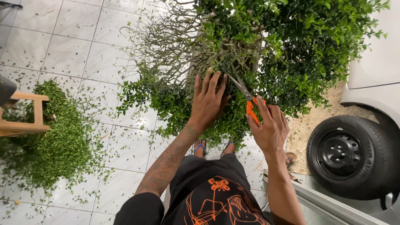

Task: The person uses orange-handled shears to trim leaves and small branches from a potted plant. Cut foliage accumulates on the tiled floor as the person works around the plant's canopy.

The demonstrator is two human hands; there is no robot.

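A leafy green shrub (291,46) fills the top middle and right, with bare thin twigs on its left side. My left hand (208,102) lies flat, fingers spread, on the foliage near the trunk. My right hand (271,129) grips orange-handled scissors (246,93), whose metal blades point up-left into the branches just right of my left hand's fingers. My feet in sandals show on the tiles below the shrub.
A heap of cut green leaves (54,137) covers the white tiled floor at the left. A wooden stool (29,114) stands at the left edge. A white car's black tyre (352,154) sits at the right, beside sandy ground.
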